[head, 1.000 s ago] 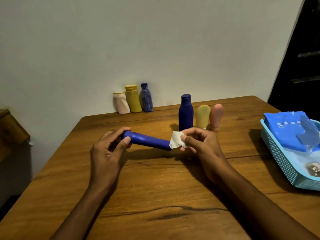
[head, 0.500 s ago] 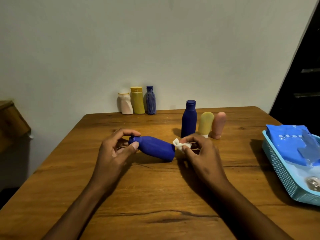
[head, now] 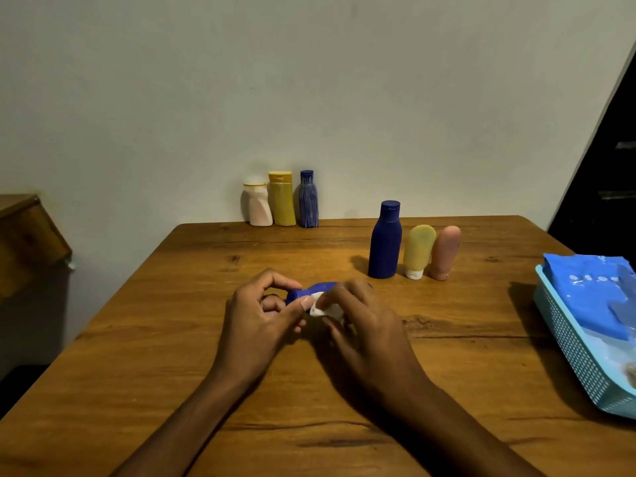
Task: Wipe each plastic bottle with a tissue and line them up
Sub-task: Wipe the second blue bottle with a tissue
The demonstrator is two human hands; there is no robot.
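A blue bottle [head: 311, 290] is being held low over the worktop [head: 172, 339] centre, cap pinched by left hand [head: 256, 327] fingers. The tissue [head: 325, 308], formerly at the base, is now being pinched near the cap by the right hand [head: 361, 325]; wiping judged nearly complete. Three bottles [head: 413, 249] are standing at 1 o'clock.

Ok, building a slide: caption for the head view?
Left hand steadies a blue bottle while right hand wipes it with tissue.

On the tabletop [head: 172, 356], three bottles [head: 281, 199] stand at the back edge, three more [head: 414, 247] nearer and rightward, a basket [head: 571, 352] at the right edge.
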